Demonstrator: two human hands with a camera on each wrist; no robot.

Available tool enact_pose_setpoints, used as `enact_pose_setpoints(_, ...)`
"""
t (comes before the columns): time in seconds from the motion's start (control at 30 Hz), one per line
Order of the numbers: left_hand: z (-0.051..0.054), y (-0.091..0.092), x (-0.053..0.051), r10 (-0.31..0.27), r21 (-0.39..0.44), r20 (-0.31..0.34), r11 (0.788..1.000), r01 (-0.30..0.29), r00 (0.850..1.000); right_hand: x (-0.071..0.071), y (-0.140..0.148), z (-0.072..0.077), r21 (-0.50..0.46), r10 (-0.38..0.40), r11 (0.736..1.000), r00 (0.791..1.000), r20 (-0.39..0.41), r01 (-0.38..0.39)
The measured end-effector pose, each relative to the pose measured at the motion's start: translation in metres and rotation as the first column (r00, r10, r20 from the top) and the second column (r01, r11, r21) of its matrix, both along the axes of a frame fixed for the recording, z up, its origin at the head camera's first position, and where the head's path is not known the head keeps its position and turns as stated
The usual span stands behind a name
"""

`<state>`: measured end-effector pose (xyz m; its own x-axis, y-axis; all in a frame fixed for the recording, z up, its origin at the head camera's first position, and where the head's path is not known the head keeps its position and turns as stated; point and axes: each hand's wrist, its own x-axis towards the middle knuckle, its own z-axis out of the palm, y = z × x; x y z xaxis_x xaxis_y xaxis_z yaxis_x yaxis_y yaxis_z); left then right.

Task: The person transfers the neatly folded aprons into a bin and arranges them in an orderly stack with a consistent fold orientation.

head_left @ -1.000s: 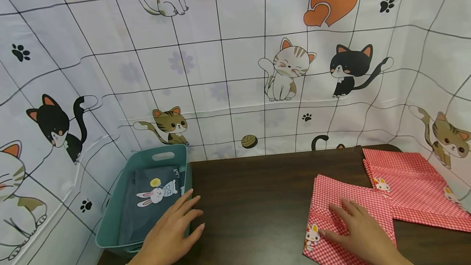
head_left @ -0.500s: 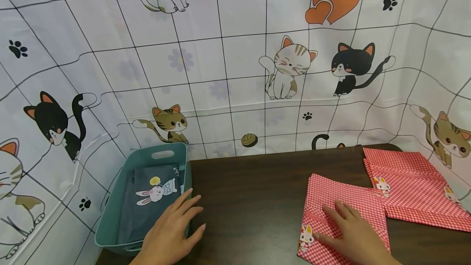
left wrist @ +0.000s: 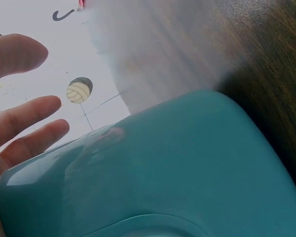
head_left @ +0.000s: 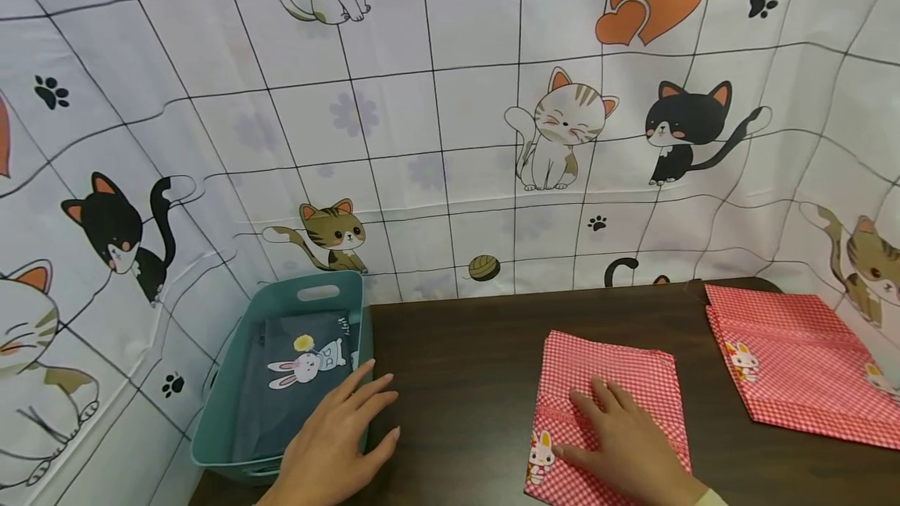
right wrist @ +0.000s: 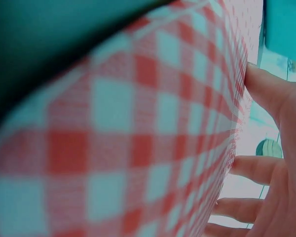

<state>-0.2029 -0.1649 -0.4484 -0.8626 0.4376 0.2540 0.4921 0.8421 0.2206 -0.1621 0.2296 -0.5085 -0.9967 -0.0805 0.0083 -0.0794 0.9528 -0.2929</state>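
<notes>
Leftward slides the folded red-and-white gingham cloth, closer to the teal plastic basket, under my right hand. I'd press lightly and evenly so it lies flat. It's right of the basket, beneath spread fingers; my left hand, fingers apart too, is by the basket's right wall.

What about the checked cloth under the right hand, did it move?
Yes, the checked cloth slid left, nearer the basket, judged against the printed yarn ball.

Red-checked cloth flat on table
</notes>
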Motion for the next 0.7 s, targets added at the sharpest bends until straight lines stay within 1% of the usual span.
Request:
enact_pose_setpoints(0.13, -0.001, 0.001, 0.001, -0.003, -0.008, -0.009, 1.000, 0.003, 1.000, -0.007, -0.017, 0.002, 0.006, 0.015, 1.000, 1.000, -0.015, -0.015)
enact_pose_setpoints(0.33, -0.003, 0.001, 0.001, -0.011, -0.017, -0.035, 1.000, 0.010, 0.999, -0.021, -0.040, 0.004, 0.009, 0.011, 1.000, 0.999, 0.041, -0.011)
enact_pose_setpoints(0.5, -0.005, 0.002, 0.002, -0.022, -0.011, -0.050, 1.000, 0.021, 0.998, -0.027, -0.051, 0.005, 0.012, 0.021, 1.000, 0.999, 0.050, -0.022)
enact_pose_setpoints(0.57, -0.005, 0.002, 0.003, -0.016, -0.008, -0.045, 1.000, 0.016, 0.999, -0.028, -0.053, 0.006, 0.005, 0.023, 1.000, 0.999, 0.047, -0.023)
enact_pose_setpoints(0.7, -0.002, 0.001, 0.003, 0.002, -0.002, -0.008, 1.000, -0.002, 1.000, -0.031, -0.057, 0.006, -0.014, 0.033, 0.999, 0.999, 0.029, -0.032)
